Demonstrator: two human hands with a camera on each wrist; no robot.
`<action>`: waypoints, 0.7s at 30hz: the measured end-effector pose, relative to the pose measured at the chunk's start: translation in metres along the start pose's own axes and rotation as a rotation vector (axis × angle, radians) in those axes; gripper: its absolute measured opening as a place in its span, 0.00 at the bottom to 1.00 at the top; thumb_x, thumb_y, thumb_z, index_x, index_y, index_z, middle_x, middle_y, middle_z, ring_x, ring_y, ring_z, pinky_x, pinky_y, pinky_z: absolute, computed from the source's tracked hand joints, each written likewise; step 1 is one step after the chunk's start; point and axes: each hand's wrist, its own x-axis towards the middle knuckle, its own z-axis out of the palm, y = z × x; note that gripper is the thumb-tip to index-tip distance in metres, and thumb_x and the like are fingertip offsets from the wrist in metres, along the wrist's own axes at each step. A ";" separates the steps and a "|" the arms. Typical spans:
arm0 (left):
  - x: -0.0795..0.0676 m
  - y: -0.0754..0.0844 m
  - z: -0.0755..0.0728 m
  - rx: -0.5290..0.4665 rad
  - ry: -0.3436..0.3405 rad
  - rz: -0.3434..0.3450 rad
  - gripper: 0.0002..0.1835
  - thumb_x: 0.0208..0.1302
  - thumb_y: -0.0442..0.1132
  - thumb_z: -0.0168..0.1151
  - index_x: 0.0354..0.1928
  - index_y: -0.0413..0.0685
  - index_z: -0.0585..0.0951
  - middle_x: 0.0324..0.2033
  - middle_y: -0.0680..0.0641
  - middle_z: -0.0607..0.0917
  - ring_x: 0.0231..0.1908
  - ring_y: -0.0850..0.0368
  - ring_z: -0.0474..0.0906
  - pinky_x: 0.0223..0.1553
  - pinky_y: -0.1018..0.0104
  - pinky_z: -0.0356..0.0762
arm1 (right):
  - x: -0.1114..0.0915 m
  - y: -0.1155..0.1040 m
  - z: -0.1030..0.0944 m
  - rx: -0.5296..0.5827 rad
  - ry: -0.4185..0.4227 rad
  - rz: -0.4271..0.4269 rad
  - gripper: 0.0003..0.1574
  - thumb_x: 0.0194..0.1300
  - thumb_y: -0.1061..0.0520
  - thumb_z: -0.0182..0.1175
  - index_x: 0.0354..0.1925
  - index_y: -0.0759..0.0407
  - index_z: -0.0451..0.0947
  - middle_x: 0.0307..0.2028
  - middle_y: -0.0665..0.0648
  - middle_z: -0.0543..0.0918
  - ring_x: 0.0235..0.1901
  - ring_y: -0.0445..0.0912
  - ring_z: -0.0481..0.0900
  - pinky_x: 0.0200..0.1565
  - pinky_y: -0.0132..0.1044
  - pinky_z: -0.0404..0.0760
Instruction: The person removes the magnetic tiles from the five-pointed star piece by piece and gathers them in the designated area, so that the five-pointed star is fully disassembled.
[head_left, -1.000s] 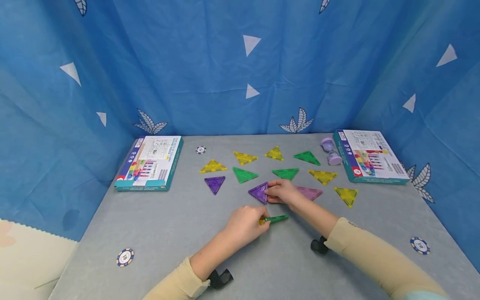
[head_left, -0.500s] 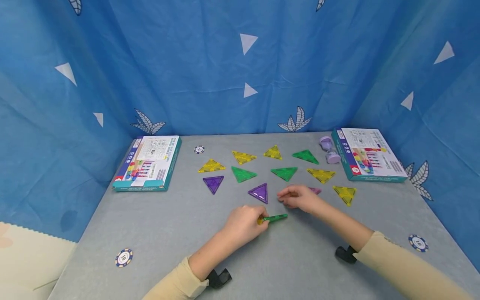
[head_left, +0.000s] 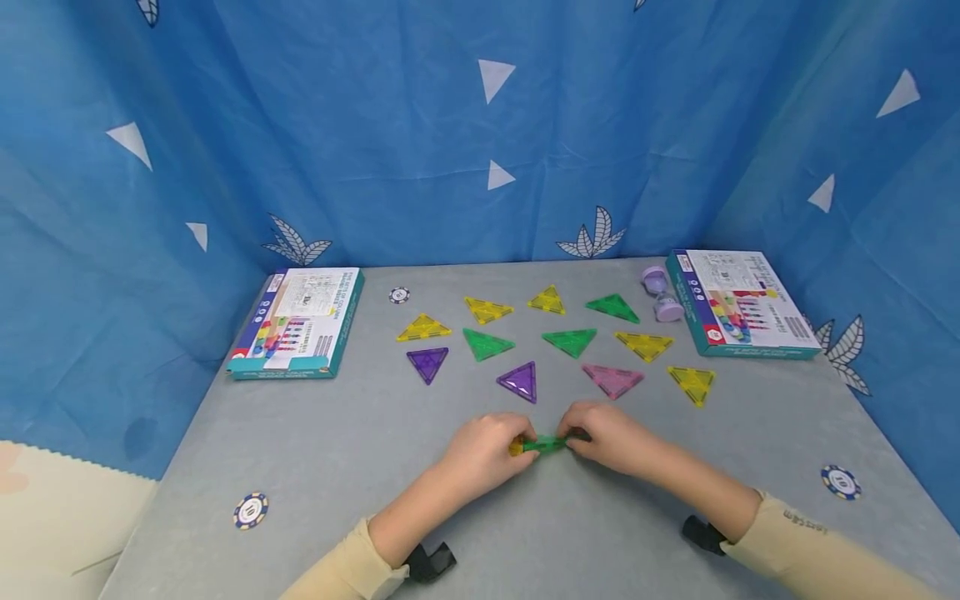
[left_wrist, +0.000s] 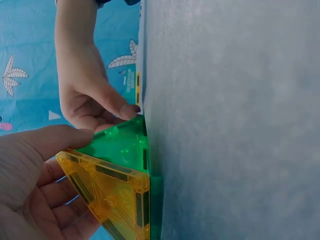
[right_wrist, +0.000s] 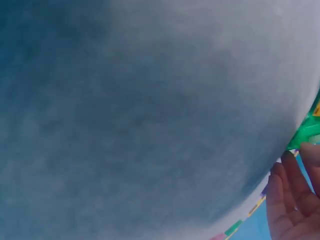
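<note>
My left hand [head_left: 480, 454] grips a small upright build of triangular magnetic tiles. In the left wrist view it has a yellow tile [left_wrist: 112, 195] at the near end and a green tile [left_wrist: 120, 145] beside it, standing on the table. The left thumb lies along the top edge; the other fingers are partly hidden behind. At the opposite end, my right hand [head_left: 618, 440] pinches the green tip between thumb and fingers. Flat on the table just beyond the hands lie a purple triangle tile [head_left: 521, 382] and a pink one [head_left: 613, 381].
Farther back, several triangle tiles lie flat, among them a green tile [head_left: 570, 342], a yellow tile [head_left: 692, 384] and a purple tile [head_left: 428, 364]. Boxes stand at left [head_left: 296, 325] and right [head_left: 742, 304]. A purple hourglass [head_left: 662, 293] lies by the right box. Poker chips [head_left: 251, 511] mark the table.
My right hand has let go of the purple tile, leaving it flat, and has come back toward me to pinch the green end of the build. My left hand stays almost in place.
</note>
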 end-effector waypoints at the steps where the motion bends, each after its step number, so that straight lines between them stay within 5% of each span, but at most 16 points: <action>1: 0.000 0.000 0.000 -0.005 0.005 -0.002 0.05 0.54 0.43 0.68 0.32 0.53 0.83 0.27 0.58 0.82 0.24 0.71 0.71 0.25 0.79 0.68 | 0.000 -0.001 0.001 -0.016 0.006 -0.010 0.09 0.53 0.64 0.66 0.33 0.53 0.81 0.32 0.45 0.79 0.34 0.40 0.77 0.37 0.36 0.78; 7: -0.002 -0.001 0.001 -0.008 0.016 -0.006 0.06 0.54 0.43 0.69 0.31 0.53 0.82 0.27 0.58 0.82 0.24 0.71 0.71 0.25 0.79 0.68 | 0.000 -0.004 0.006 -0.057 0.025 -0.055 0.09 0.53 0.61 0.67 0.35 0.52 0.81 0.32 0.44 0.79 0.34 0.38 0.76 0.37 0.35 0.78; 15: -0.016 0.001 -0.011 0.151 -0.027 -0.114 0.17 0.47 0.50 0.73 0.35 0.50 0.81 0.27 0.57 0.78 0.27 0.65 0.71 0.26 0.71 0.71 | 0.000 -0.004 0.010 -0.129 0.076 -0.111 0.06 0.55 0.62 0.67 0.33 0.54 0.80 0.30 0.46 0.80 0.32 0.39 0.78 0.35 0.35 0.79; 21: -0.018 0.001 -0.015 0.132 -0.030 -0.091 0.15 0.49 0.49 0.72 0.33 0.50 0.81 0.26 0.57 0.77 0.27 0.65 0.71 0.27 0.71 0.72 | 0.004 0.006 -0.003 -0.182 0.164 -0.190 0.07 0.53 0.63 0.67 0.32 0.54 0.80 0.30 0.47 0.80 0.32 0.40 0.79 0.35 0.35 0.79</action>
